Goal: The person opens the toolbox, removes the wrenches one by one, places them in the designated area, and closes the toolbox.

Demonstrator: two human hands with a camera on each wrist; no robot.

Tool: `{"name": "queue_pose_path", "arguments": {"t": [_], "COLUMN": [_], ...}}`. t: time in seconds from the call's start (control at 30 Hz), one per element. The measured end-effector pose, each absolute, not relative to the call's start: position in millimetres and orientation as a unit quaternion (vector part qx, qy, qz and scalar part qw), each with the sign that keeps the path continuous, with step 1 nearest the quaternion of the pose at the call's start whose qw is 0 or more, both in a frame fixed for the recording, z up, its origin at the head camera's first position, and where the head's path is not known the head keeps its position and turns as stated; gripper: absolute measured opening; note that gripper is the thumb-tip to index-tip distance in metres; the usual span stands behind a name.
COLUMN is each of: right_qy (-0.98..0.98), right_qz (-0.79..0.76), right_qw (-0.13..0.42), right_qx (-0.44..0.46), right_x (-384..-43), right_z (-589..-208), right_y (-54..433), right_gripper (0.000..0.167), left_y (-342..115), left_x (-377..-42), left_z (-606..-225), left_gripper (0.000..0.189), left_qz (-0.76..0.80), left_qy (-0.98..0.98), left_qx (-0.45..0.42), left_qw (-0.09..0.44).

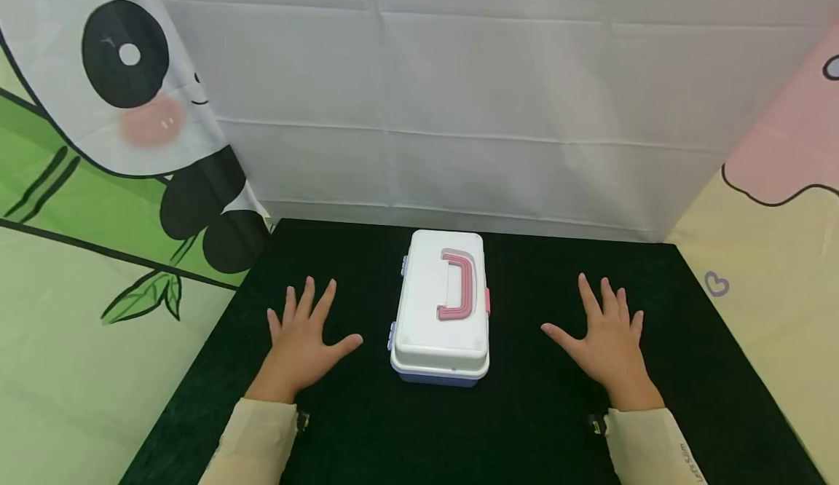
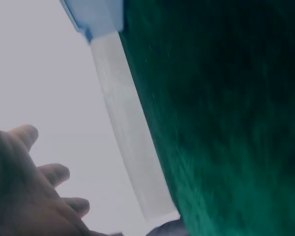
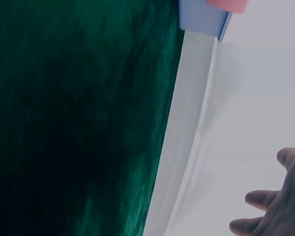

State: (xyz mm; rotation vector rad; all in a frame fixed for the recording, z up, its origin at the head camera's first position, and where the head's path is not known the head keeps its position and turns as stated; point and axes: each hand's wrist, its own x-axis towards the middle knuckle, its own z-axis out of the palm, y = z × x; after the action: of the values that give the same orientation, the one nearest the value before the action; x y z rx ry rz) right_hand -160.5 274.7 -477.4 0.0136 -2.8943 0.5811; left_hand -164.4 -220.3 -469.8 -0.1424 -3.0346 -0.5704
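Note:
A box (image 1: 429, 347) with a white lid, a blue-purple base and a pink carrying handle (image 1: 466, 288) lies at the middle of the dark green cloth. Its lid is down, with a pink latch (image 1: 488, 301) on the right side. To its left, my left hand (image 1: 301, 350) is spread with straight fingers, apart from the box and holding nothing. My right hand (image 1: 606, 347) is spread likewise on the other side, farther from the box. Each wrist view shows a corner of the box's blue base (image 2: 101, 19) (image 3: 201, 17) and part of the hand.
Dark green cloth (image 1: 524, 427) covers the table. A white sheet (image 1: 491, 106) hangs behind it. Printed curtains flank the table, with a panda (image 1: 65, 48) at left and a pink shape (image 1: 786, 128) at right. Small dark devices (image 1: 596, 424) sit at both cuffs.

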Motion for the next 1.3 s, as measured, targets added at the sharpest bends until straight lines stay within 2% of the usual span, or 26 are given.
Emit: {"name": "queue_pose_path", "arguments": {"t": [0.33,0.6,0.77,1.1,1.3], "right_qy": [-0.969,-0.952,-0.935,-0.859,-0.801], "right_qz": [0.238,0.305,0.355,0.509,0.595], "right_qw": [0.061,0.017,-0.009,-0.055,-0.068], "right_qx": [-0.014,-0.029,-0.021,0.022,0.005], "right_x": [-166.3,-171.7,-174.9,-197.1,-212.5], "right_z": [-486.2,-490.7,-493.2,-502.2,-504.0], "right_y": [246.7,221.5,204.6,175.0,160.9], "right_gripper": [0.113,0.104,0.100,0.081,0.074], "left_y": [-189.5,-162.1,-150.0,-136.2,-130.5], "left_x": [-159.5,-150.5,-143.7,-143.6,-145.5], "left_z": [-479.8,-489.8,-495.0,-508.5,-505.9], "left_gripper": [0.100,0.104,0.098,0.092,0.087], "left_qz": [-0.281,-0.311,-0.372,-0.458,-0.492], "left_qy": [-0.958,-0.948,-0.925,-0.885,-0.866], "left_qx": [-0.065,-0.065,-0.054,-0.050,-0.037], "left_qw": [0.008,-0.032,-0.060,-0.069,-0.079]}}
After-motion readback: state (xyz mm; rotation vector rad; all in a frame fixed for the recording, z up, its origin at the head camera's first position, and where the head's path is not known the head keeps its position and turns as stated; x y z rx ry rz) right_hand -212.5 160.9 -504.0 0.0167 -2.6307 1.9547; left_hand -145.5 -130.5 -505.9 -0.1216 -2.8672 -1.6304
